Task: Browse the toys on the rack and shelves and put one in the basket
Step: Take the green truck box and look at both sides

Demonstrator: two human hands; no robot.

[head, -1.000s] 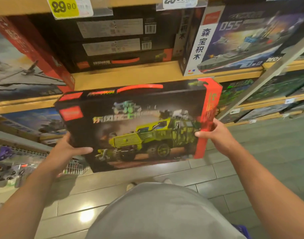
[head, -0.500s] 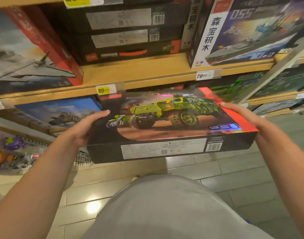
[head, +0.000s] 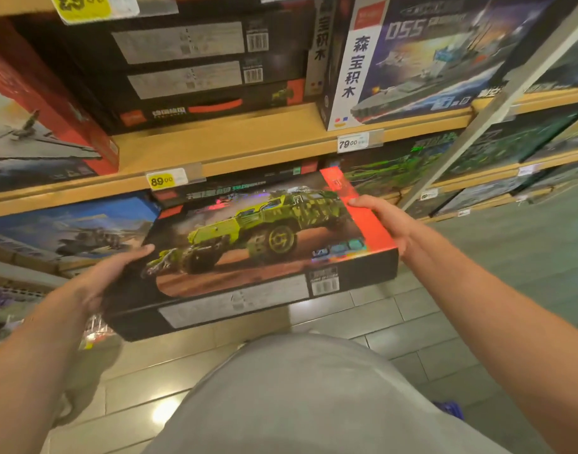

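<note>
Two hands carry one toy box (head: pixel 258 250) in front of the shelves, held nearly flat above the tiled floor (head: pixel 412 326), with its picture of a green camouflaged truck facing up and its near side panel, with a white label and a barcode, tipped toward the camera. The label text is too blurred to read. The left hand (head: pixel 97 283) grips the box's left end, thumb lying on the top face and the other fingers hidden underneath. The right hand (head: pixel 384 222) grips the red right end, thumb on top near the far corner, its remaining fingers out of sight behind the edge.

Just beyond the box, a wooden shelf (head: pixel 235 149) carries a yellow price tag (head: pixel 161 181) reading 89 and a white price tag (head: pixel 349 143) reading 79. On that shelf sits a stack of dark boxes (head: pixel 195 70), their labels smeared by motion, and beside it a warship box (head: pixel 422 57) standing upright, its top cut off by the frame. A red-edged aircraft box (head: pixel 35 132) leans at the far left, only partly in view. Below the shelf a blue helicopter box (head: pixel 68 227) is half covered by the left hand and the held box. A pale diagonal post (head: pixel 497 103) crosses the right side. The person's grey shirt (head: pixel 313 398) fills the bottom, and a small purple-blue scrap (head: pixel 449 409) beside it cannot be identified.
</note>
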